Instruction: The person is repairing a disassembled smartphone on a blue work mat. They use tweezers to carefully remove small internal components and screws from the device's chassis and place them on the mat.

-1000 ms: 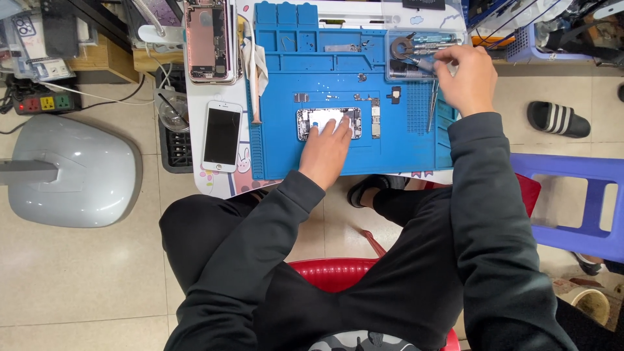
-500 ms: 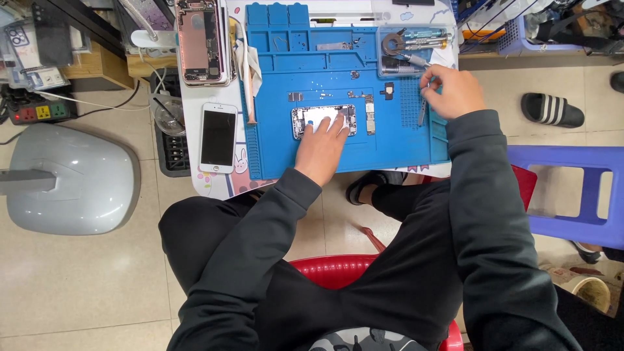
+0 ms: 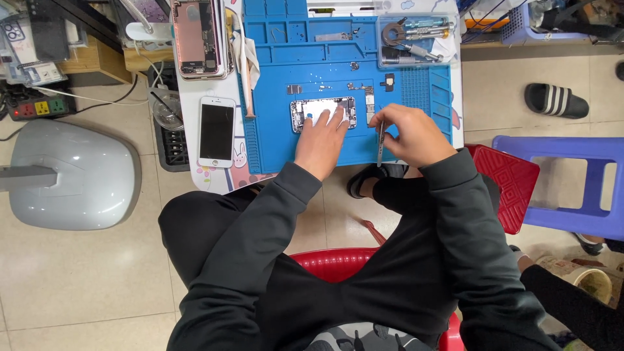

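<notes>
Left of the blue repair mat (image 3: pixel 273 140) lies a white smartphone (image 3: pixel 216 131). At the mat's middle, the left hand (image 3: pixel 320 140) presses flat on the opened phone (image 3: pixel 312 109), likely light and fragile, best held by its edges. Just right, the right hand (image 3: pixel 411 133) pinches slim metal tweezers (image 3: pixel 380 144).

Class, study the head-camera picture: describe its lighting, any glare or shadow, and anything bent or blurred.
Head view: even, soft lighting; faint shadows under the left hand and right hand. Bright glare washes out the middle of the opened phone on the blue mat. Focus is sharp at centre; wide-lens distortion bends the floor tiles at the edges.
</notes>
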